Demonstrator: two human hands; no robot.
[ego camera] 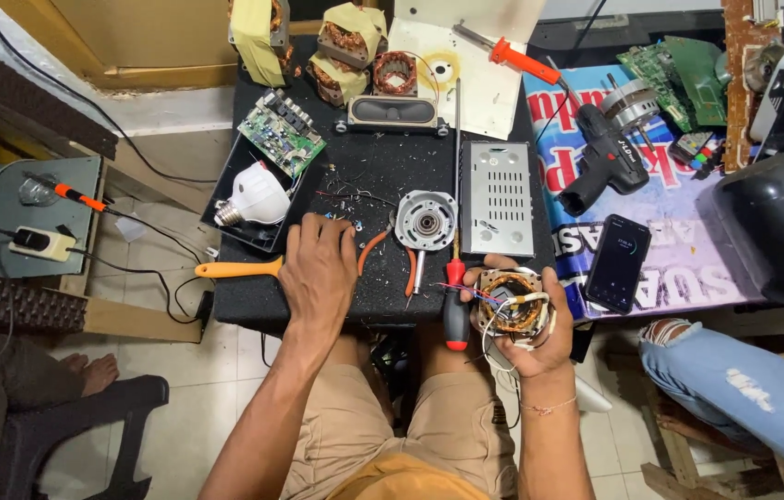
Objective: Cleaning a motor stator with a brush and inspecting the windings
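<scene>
Cradling a motor stator (510,304) at the surface's (383,176) near edge, right hand (531,343) fingers curled around it; left hand (320,268) flattening, fingers seemingly together, beside orange pliers (383,248); risking snagged loose wires, a dropped winding.

Copper-wound metal stator (510,301), matt black tabletop (364,176)

1. My left hand (320,267) covers whatever lies under its palm on the tabletop (383,176).
2. My right grip (526,324) hides the underside of the motor stator (507,301).
3. The orange-handled pliers (390,252) partly vanish under my left fingers.
4. The black appliance housing (781,222) runs off the right edge.
5. The phone (618,263) screen is too small to read.
</scene>
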